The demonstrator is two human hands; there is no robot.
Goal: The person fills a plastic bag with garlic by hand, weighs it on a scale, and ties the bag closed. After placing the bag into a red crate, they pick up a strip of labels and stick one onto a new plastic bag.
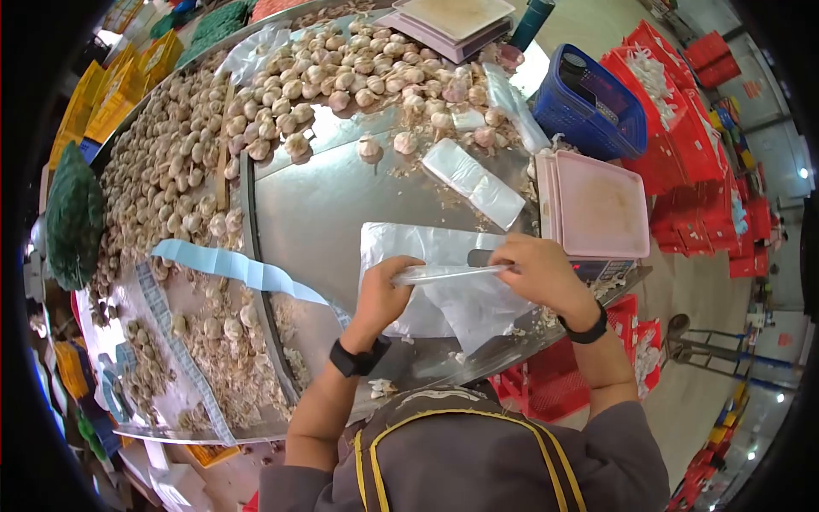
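**A thin bag held taut by two pinches, with little margin**

The left hand [388, 292] and the right hand [536, 271] each close thumb and fingers on an end of the upper edge of a clear plastic bag [465, 300]. They hold that edge stretched almost level between them. Both grips are closed down to a pinch, with only the film inside them. The bag is just above the near rim of the round stainless-steel table [341, 205], close to the person's chest, and its body drapes onto the metal below the hands.

The main risk, as I judge it, is the film itself. It looks thin and slick, so a pull that is uneven between the two hands could slide it out of one pinch or split the edge.

Papery garlic skins [213, 341] litter the near side. A draped bag could pick them up, or snag the pale blue strip of paper labels [243, 269] lying just beside the left hand.

The right hand is close to the pink plastic tray of a weighing scale [601, 209], so a wide elbow move could knock it. The heap of white garlic bulbs [341, 77] and the flat stack of spare clear bags [473, 183] lie well apart, across the table.
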